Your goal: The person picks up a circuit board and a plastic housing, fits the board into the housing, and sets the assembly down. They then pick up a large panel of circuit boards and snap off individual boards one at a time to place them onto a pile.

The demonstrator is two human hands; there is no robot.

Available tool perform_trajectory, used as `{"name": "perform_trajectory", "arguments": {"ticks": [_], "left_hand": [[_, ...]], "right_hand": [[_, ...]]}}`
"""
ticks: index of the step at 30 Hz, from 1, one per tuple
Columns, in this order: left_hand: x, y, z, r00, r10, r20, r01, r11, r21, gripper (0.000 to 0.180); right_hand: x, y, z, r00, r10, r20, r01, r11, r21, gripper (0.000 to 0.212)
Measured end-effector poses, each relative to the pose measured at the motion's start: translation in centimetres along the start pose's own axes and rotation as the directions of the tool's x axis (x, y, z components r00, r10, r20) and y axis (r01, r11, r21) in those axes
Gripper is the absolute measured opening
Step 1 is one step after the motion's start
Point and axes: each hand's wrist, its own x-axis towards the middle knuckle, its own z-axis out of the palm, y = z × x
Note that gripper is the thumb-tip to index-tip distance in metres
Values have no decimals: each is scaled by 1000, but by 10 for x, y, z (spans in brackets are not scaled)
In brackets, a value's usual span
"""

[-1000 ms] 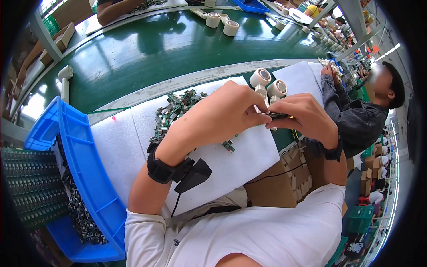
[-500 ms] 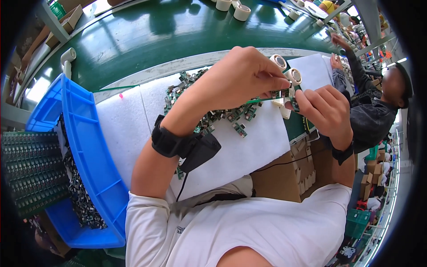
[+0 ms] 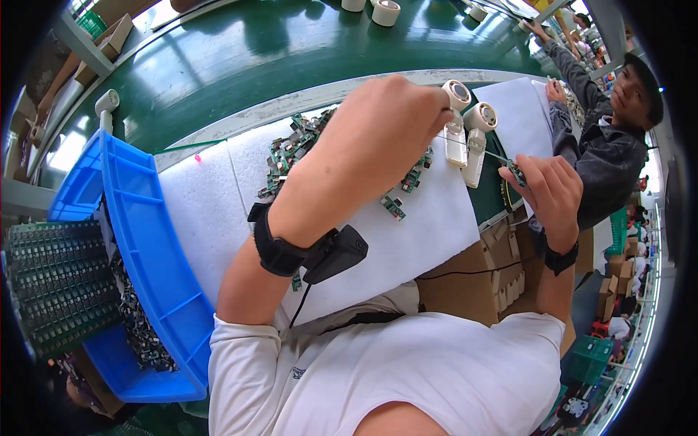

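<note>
My left hand (image 3: 392,120) is closed above the far edge of the white foam sheet (image 3: 429,225), its fingertips beside the first of two white handheld fans (image 3: 456,142). Whatever it pinches is hidden. My right hand (image 3: 550,190) grips a small green circuit board (image 3: 515,174) between thumb and fingers, right of the second fan (image 3: 474,161). A thin pale line runs across the fans between the hands; I cannot tell what it is. Beneath my left forearm lies a loose heap of small circuit boards (image 3: 291,149), with one board (image 3: 393,208) apart from it.
A blue bin (image 3: 156,247) of small dark parts stands at the left, with green board panels (image 3: 62,280) beside it. Behind runs a green conveyor (image 3: 240,65) carrying white fans (image 3: 385,12). A co-worker (image 3: 607,152) sits at the right; an open cardboard box (image 3: 465,280) is near my lap.
My hands have drawn apart. The right one moved right and slightly down with the circuit board; the left turned, its fingers now hidden. More of the fans' handles shows between them.
</note>
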Motion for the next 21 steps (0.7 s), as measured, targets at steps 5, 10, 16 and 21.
{"name": "perform_trajectory", "arguments": {"ticks": [5, 10, 16, 21], "left_hand": [[-1, -8, 22, 983, 140, 116, -142, 990, 14, 16], [-2, -15, 27, 985, 109, 134, -118, 991, 63, 15], [-1, 10, -1, 996, 79, 33, -81, 994, 67, 15], [-20, 50, -45, 996, -60, -63, 73, 969, 236, 13]], "right_hand": [[-35, -14, 11, 975, 220, 37, -222, 970, 96, 33], [-65, -39, 10, 930, 366, 32, -365, 912, 188, 31], [-99, -61, 20, 825, 556, 102, -556, 768, 318, 25], [-104, -91, 40, 586, 768, 259, -763, 416, 494, 16]]}}
